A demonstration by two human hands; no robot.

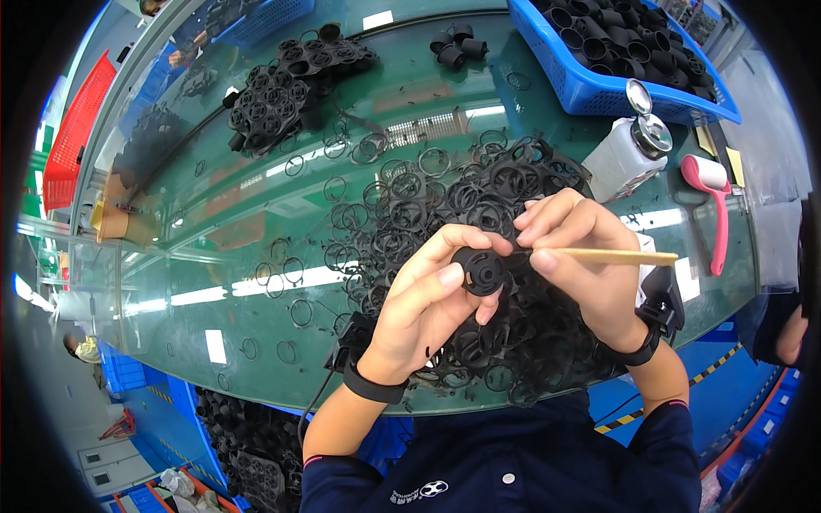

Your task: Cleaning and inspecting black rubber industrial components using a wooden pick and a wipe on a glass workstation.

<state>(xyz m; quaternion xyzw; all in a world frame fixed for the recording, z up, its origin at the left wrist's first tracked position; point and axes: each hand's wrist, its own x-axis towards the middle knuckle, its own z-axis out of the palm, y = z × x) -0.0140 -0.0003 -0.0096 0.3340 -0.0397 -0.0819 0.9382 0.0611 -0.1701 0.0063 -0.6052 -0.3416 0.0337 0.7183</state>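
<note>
Hands meet just above the near edge of the green glass-topped table (214,256). The left hand (423,299) pinches a small round black plastic part (479,271) between thumb and curled fingers, holding it face-up over the work surface. The right hand (590,265) pinches a thin wooden stick (611,255) between thumb and forefinger, its tip directed at the right rim of the part. For good control, the part is best kept steady with its face level, and the stick worked with light pressure along the rim, since a slip would likely drive the tip toward the left thumb. Both wrists carry black bands. Directly beneath the hands lies a dense heap of black rubber rings (479,214), tangled together; a dropped ring would be hard to pick out there. Loose single rings (301,312) are scattered to the left across the glass. Farther left and far sits a cluster of black moulded parts (274,107), with a few black cylindrical caps (453,47) beyond the heap. At far right a blue basket (590,90) holds more black cylinders. Just near of it stands a white dispenser bottle (620,154) with a metal top, and to its right a pink-handled lint roller (714,192). Glare stripes on the glass may mask thin rings.
</note>
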